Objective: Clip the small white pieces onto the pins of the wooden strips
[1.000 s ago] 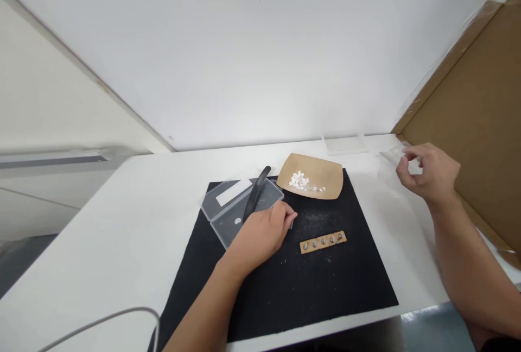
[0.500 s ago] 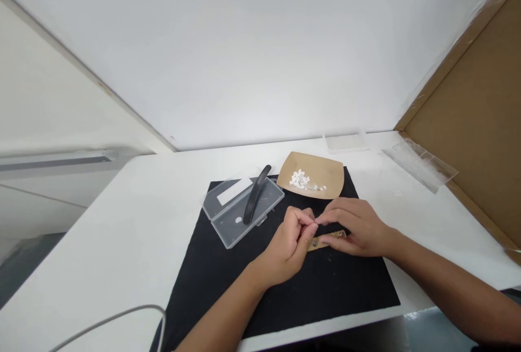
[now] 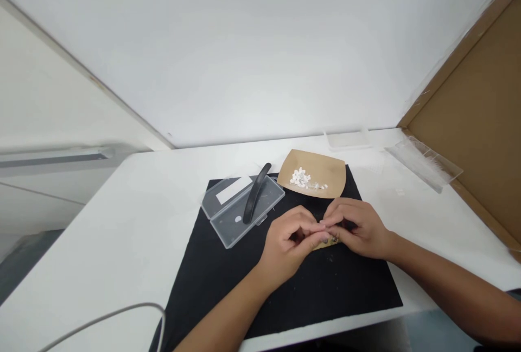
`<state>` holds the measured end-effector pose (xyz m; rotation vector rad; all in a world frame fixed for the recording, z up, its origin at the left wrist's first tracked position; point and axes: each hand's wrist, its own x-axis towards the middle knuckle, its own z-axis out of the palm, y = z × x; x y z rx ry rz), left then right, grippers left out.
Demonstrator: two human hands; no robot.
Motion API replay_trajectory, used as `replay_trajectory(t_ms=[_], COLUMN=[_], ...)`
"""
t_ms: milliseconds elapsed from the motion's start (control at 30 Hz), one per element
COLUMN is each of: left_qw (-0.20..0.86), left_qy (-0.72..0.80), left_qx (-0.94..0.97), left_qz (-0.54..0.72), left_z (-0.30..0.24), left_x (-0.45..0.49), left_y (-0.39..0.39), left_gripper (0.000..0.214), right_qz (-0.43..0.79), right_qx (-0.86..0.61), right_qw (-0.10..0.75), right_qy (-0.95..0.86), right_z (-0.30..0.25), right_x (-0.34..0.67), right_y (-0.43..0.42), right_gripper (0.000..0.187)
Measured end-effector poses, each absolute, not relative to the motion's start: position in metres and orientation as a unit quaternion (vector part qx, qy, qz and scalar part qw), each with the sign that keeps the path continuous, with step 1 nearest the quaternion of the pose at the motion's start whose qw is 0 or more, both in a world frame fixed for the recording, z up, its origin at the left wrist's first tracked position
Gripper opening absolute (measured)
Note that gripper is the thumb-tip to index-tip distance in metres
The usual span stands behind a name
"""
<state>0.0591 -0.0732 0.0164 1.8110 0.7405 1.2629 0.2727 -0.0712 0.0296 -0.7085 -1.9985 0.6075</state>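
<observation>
My left hand (image 3: 288,243) and my right hand (image 3: 358,227) meet fingertip to fingertip over the black mat (image 3: 309,297). Each is closed in a pinch, and whatever lies between the fingertips is too small or too hidden to make out. Just beneath them a short tan strip (image 3: 321,246) with small round metallic pieces shows in part; my fingers cover the rest. Behind my hands a tan tray (image 3: 334,170) carries a heap of small white pieces (image 3: 300,178).
Left of my hands lies an opened clear plastic case (image 3: 228,232) with a black curved handle (image 3: 256,194) across it. Clear plastic pieces (image 3: 425,164) rest at the right, by a cardboard panel (image 3: 476,118). A cable (image 3: 101,316) runs along the front left.
The fingertips of both hands have come down closer to the tan strip, covering more of it. My right thumb has drawn in to meet its fingers.
</observation>
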Motion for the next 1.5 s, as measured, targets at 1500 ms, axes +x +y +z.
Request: replay_trajectory(t_ms=[1500], left_qw=[-0.081], left_qy=[0.479], left_qx=[0.764], left_qz=[0.424], left_z=[0.023], left_x=[0.023], left_y=[-0.043], left_gripper=[0.008], right_qz=[0.233], right_qx=[-0.444], right_qw=[0.445], right_qy=[-0.742], right_z=[0.016], right_x=[0.292], right_y=[-0.057], right_gripper=[0.007])
